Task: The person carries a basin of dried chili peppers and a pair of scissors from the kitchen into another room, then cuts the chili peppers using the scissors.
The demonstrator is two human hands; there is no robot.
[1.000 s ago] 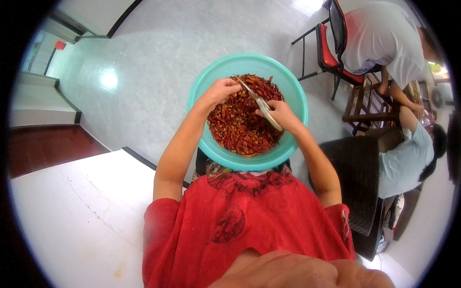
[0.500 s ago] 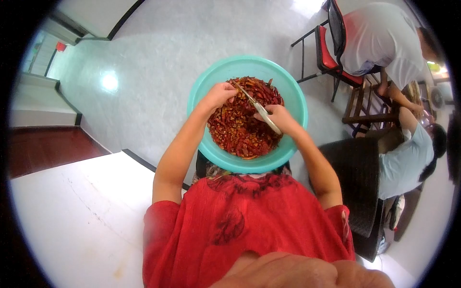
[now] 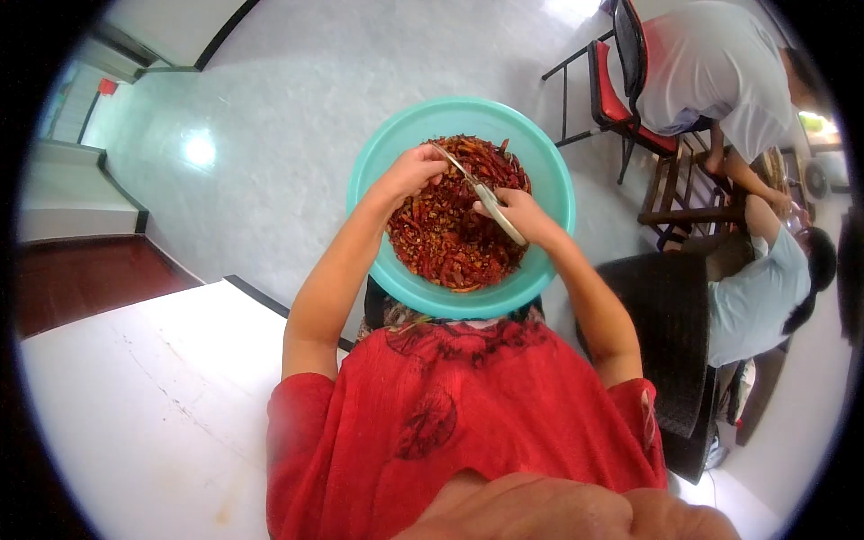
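A pair of scissors (image 3: pixel 495 212) with pale handles lies in my right hand (image 3: pixel 517 217), its fingers wrapped round the handles. The blades point up and left over the dried red chilies (image 3: pixel 450 256), many of them cut into short pieces. My left hand (image 3: pixel 419 171) is closed in a pinch just beside the blade tips; what its fingers hold is too small to make out. Both hands are above a turquoise basin (image 3: pixel 367 171), which rests at my lap and holds the chilies.
A white surface (image 3: pixel 153 387) lies to my left. On the right, one person (image 3: pixel 720 67) sits on a red and black chair (image 3: pixel 610 90), and another person (image 3: pixel 760 301) sits on a dark chair (image 3: pixel 661 333). A wooden frame (image 3: pixel 675 202) stands near them.
My left hand's fingers have shifted slightly right, closer to the scissor blades. The basin appears a little higher in view. My right hand keeps its hold on the scissors.
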